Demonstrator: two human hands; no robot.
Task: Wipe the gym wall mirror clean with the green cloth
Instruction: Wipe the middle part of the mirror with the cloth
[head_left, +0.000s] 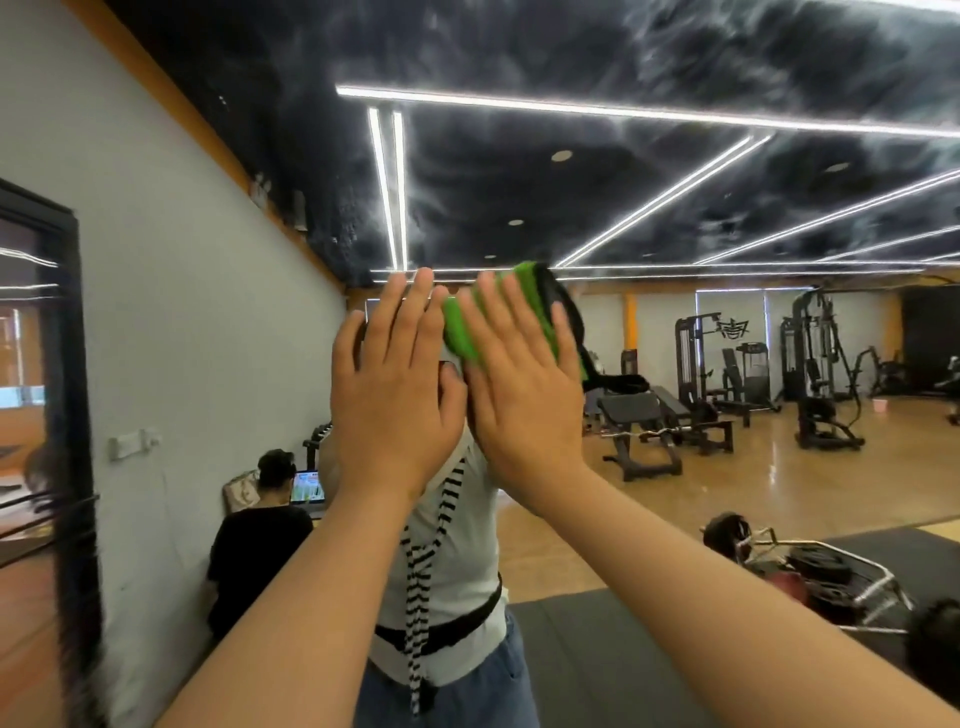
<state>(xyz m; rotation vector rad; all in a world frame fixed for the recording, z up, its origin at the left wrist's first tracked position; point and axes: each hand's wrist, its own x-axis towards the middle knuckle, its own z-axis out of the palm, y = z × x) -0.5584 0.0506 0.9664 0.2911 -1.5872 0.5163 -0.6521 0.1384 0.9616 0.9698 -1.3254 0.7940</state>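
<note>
— What do we have underfoot here?
— We see a glossy wooden floor (649, 499), with black mats (597, 660) laid over its near part.
— And what do we see standing on it?
— Black weight benches (639, 421) in the middle, tall cable machines (815, 353) farther back, and a plate-loaded bar (815, 566) low at the right by the mats.

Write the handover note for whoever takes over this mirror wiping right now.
Left hand: open, fingers straight, raised flat toward the mirror right beside the cloth, holding nothing.
Right hand: open, fingers straight, pressing the green cloth against the glass, over the person's own reflection.
Done: the cloth is on the mirror. How much is already clean cannot be told from the glass.
Left: carry the cloth across the rest of the mirror, probably the lower part and the sides.
</note>
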